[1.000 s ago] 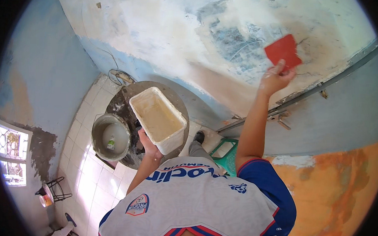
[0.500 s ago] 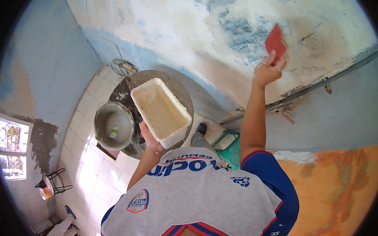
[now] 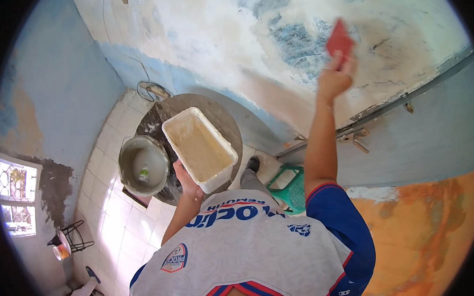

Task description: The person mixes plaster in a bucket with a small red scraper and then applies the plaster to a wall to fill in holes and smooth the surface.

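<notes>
- The right hand (image 3: 336,78) grasps a red scraper (image 3: 340,39) by its lower edge, raised in front of the patchy wall (image 3: 199,35) (both are blurred, so I cannot tell whether the blade touches the surface)
- Near the scraper, a rough bluish-grey patch (image 3: 300,42) shows amid the cream coating
- The left hand (image 3: 189,184) grasps a white rectangular tub (image 3: 218,179) at its near left side, with pale beige paste inside
- In this view the tub overlaps a round, dark, smeared desk (image 3: 217,108), close to the front of the person's shirt (image 3: 248,244)
- At the left edge of the desk is 1 grey bucket (image 3: 131,150) holding a whitish mix and 1 small item with a green label (image 3: 143,174)
- A green stool (image 3: 294,195) is on the right, near a dark shoe (image 3: 253,164)
- Beyond the right forearm is a grey door (image 3: 422,135) with a metal handle (image 3: 361,146)
- At lower left, another person's foot (image 3: 91,273) shows on the pale tiles (image 3: 122,233)
</notes>
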### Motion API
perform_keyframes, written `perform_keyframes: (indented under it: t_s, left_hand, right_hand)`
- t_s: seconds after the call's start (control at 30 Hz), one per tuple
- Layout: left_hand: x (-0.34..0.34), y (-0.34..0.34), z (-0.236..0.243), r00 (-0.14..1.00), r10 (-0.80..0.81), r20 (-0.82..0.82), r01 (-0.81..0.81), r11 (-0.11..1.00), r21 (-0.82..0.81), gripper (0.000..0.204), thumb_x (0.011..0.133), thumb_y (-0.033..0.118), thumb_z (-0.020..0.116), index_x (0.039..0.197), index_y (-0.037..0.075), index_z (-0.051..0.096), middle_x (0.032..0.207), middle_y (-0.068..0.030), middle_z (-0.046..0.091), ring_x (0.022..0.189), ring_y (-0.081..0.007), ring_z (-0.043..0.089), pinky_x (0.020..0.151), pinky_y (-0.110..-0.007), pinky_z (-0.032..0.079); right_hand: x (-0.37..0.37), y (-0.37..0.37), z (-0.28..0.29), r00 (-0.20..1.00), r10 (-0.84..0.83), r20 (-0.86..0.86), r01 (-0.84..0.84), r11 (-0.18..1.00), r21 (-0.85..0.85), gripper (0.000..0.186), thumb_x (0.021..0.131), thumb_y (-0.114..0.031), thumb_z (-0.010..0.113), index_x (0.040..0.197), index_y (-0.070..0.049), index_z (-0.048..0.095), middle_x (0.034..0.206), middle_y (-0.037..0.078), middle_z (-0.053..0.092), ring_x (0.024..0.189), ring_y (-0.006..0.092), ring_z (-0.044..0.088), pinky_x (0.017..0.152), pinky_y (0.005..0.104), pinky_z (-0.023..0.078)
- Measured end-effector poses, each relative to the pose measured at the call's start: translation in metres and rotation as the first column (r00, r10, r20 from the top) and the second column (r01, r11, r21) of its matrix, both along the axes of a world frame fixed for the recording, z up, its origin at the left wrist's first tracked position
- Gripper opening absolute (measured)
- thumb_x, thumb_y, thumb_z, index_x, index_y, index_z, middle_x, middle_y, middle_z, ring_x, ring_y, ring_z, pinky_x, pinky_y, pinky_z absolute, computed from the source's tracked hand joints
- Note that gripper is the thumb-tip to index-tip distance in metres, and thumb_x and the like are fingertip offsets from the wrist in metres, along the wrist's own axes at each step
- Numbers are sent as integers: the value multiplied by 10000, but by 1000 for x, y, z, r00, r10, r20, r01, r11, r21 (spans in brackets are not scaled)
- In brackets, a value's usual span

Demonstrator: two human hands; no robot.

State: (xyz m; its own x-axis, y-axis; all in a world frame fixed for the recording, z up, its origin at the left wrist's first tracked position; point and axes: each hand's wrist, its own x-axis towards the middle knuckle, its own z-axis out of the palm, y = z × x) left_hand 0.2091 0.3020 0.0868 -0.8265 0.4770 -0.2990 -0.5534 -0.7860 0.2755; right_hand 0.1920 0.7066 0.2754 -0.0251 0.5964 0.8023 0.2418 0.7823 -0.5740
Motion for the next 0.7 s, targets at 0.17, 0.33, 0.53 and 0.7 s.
perform_keyframes:
  t_s: [0.17, 0.33, 0.53, 0.7]
  left_hand:
    - [-7, 7, -5, 999, -33, -23, 34, 999, 32, 554, 954, 431, 374, 1309, 49, 562, 1299, -121, 621, 1177, -298, 603, 1028, -430, 478]
    - [-13, 11, -11, 999, -44, -29, 45, 998, 37, 547, 954, 420, 378, 1307, 44, 562, 1301, -122, 621, 1181, -300, 603, 1027, -433, 480]
    - [-11, 6, 3, 1000, 4, 0, -4, 1000, 13, 533, 955, 412, 382, 1292, 43, 567, 1281, -120, 629, 1170, -298, 608, 1017, -427, 486]
    - [-18, 5, -5, 1000, -8, 1, 8, 1000, 4, 533, 953, 418, 388, 1288, 45, 568, 1276, -116, 631, 1164, -292, 609, 1013, -419, 486]
  right_hand:
    - [-8, -27, -6, 974, 197, 115, -215, 960, 179, 226, 969, -295, 648, 1040, -84, 689, 892, 153, 731, 726, 288, 700, 649, 388, 545]
    - [-70, -13, -74, 809, 70, 584, -84, 996, -3, 243, 950, -289, 657, 1094, -96, 696, 941, 202, 719, 840, 407, 672, 740, 454, 534]
    - [-22, -16, -12, 895, 202, -397, -289, 941, -173, 278, 996, -253, 593, 1105, -1, 639, 1009, 186, 703, 877, 356, 674, 787, 427, 509]
    - [-44, -2, -50, 911, 258, 321, -266, 964, -21, 230, 960, -245, 629, 1067, -46, 672, 987, 201, 693, 921, 404, 655, 790, 449, 503]
